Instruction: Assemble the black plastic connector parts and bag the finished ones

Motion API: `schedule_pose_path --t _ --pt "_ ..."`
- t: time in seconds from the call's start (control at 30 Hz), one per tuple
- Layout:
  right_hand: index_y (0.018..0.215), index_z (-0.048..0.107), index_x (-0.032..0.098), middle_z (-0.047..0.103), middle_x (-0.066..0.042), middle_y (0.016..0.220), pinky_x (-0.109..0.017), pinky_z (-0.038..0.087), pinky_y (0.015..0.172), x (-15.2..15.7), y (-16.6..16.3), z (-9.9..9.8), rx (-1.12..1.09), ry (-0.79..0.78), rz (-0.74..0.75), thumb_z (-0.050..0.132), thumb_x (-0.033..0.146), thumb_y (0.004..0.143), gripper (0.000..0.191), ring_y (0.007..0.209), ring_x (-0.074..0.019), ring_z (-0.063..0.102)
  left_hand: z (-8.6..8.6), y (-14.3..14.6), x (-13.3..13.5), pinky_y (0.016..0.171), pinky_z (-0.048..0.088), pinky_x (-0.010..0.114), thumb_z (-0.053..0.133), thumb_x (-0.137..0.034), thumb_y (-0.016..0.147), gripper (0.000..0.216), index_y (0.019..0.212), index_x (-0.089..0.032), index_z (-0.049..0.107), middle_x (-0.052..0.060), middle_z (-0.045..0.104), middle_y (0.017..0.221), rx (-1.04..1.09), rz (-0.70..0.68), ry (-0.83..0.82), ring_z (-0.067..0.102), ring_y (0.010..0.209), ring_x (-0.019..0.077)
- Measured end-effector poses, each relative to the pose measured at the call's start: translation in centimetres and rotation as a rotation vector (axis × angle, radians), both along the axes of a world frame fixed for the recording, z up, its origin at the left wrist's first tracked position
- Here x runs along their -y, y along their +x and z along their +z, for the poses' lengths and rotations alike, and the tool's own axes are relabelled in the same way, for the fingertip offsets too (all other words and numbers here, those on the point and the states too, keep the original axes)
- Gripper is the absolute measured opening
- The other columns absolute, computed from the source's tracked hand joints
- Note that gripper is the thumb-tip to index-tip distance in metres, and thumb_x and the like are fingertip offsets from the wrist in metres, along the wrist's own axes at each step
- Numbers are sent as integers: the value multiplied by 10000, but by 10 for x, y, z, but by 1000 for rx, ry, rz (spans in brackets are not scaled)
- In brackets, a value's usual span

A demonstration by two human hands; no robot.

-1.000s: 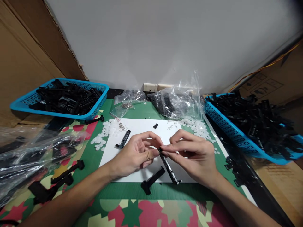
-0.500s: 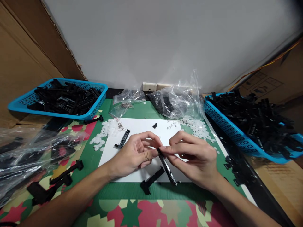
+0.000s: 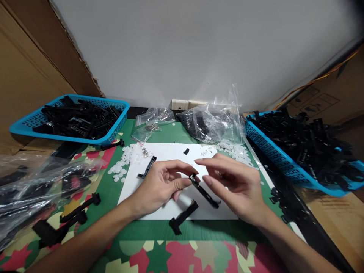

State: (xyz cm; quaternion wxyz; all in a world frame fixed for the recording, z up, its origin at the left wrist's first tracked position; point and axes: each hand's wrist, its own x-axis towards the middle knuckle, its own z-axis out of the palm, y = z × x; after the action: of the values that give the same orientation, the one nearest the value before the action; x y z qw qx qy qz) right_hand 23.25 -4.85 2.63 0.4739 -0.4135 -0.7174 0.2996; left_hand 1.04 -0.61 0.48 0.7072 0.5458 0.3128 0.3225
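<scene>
Between thumb and fingers, my left hand [image 3: 163,184] pinches one end of a long narrow black plastic part [image 3: 206,194]. Its free end slants down to the right over a white sheet [image 3: 133,203]. My right hand [image 3: 239,185] is just right of it, fingers apart, with nothing visible in them. A black L-shaped plastic part [image 3: 183,217] lies at the sheet's front edge below the hands. Another black part [image 3: 148,167] rests beyond my left hand, partly hidden by it. A small black piece [image 3: 186,151] sits near the sheet's far edge.
Blue baskets of black parts stand at left [image 3: 116,132] and right [image 3: 273,159]. White plastic discs [image 3: 118,167] are scattered beside the sheet, with small metal pieces [image 3: 146,152] close by. Clear bags [image 3: 213,121] lie behind. More black parts [image 3: 48,232] are at front left.
My right hand has let go of the black part and opened. The part has turned in my left hand, its free end swinging right and away from me.
</scene>
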Motion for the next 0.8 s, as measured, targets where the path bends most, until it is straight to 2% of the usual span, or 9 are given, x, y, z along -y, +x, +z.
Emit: schedule_pose_path --t 0.07,0.13,0.27,0.33,0.4,0.5,0.8 --pt "1209 796 269 645 -51 895 -291 420 594 -3 4 -1 -22 -31 -58 643 217 1027 244 741 -163 568 -3 -2 0 418 428 193 832 -388 889 312 1083 -150 771 36 738 804 -117 75 130 554 465 72" --pt "1191 801 265 668 -79 1001 -320 457 667 -7 7 -3 -52 -66 -83 585 268 1067 249 810 -184 592 -10 -4 1 509 501 218 782 -356 936 242 1108 -185 784 49 777 878 -247 133 334 624 540 102" --pt "1164 796 261 651 -87 1099 -363 483 851 -14 9 -6 -29 -89 -75 530 328 1098 283 964 -215 612 -24 -8 2 683 575 281 695 -276 1002 220 1207 -234 761 61 820 1040 -415 142 791 747 767 178" --pt "1078 800 245 646 -78 1053 -361 467 896 -15 8 -8 40 -86 -67 509 349 1108 311 999 -217 613 -28 -8 1 778 598 318 672 -240 1015 243 1250 -231 734 67 816 1122 -438 115 945 772 893 206" --pt "962 773 216 636 -52 901 -330 460 803 -15 5 -9 93 -110 -53 485 374 1117 364 861 -190 610 -29 -7 -1 862 601 357 645 -215 1029 234 1249 -214 724 77 803 1179 -450 97 1056 762 1000 227" --pt "847 698 193 606 -11 728 -296 424 668 -14 0 -13 109 -161 -41 475 392 1122 406 678 -150 573 -29 -7 -4 878 589 386 617 -182 1035 202 1203 -181 730 95 783 1180 -482 97 1131 714 1041 244" --pt "839 652 194 640 -7 714 -289 456 670 -22 -7 -26 122 -135 -69 458 377 1128 393 648 -142 611 -30 -5 -3 880 579 393 599 -83 1007 186 1134 -145 720 103 767 1093 -506 64 1172 689 1017 242"
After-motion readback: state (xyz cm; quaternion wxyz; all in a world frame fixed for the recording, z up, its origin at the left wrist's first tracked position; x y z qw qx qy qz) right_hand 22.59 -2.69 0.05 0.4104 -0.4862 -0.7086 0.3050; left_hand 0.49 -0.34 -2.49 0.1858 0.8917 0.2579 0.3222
